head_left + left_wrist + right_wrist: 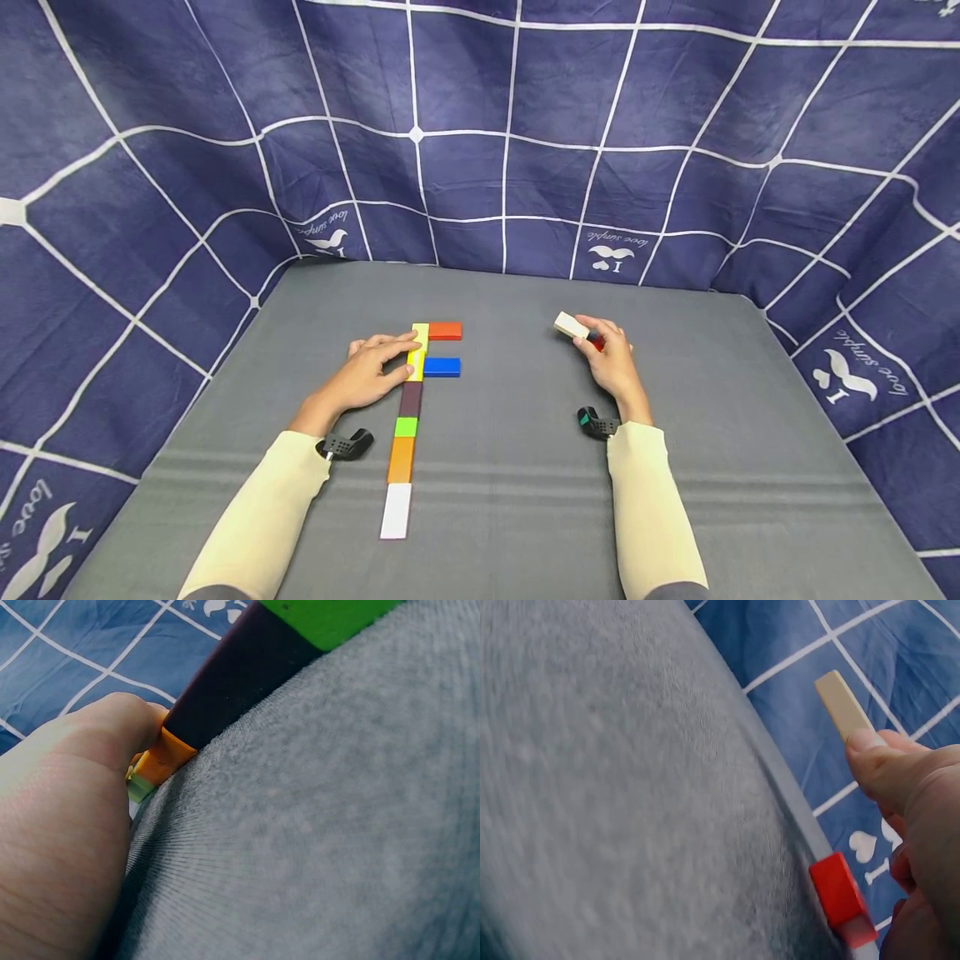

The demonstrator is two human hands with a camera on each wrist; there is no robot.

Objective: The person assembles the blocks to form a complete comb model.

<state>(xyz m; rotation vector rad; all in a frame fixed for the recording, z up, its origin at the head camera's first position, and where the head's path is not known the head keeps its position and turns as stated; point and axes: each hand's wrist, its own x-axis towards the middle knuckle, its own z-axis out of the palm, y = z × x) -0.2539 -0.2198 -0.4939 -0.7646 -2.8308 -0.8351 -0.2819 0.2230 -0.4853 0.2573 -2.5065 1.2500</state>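
My left hand (363,372) lies beside a line of flat coloured blocks. Its fingertips and thumb touch the left side of a yellow block (416,367) and a pale yellow block (422,330) at the far end. Toward me the line goes on with a dark purple block (411,400), a green one (406,427), an orange one (401,460) and a white one (396,512). A red block (446,332) and a blue block (442,367) stick out to the right. My right hand (613,362) pinches a cream block (843,705) by one end, above the table.
Another red block (840,892) stands on the table below my right hand, mostly hidden by it in the head view. The grey cloth-covered table (510,467) ends at a dark blue curtain (465,175) with white lines on the far side and both flanks.
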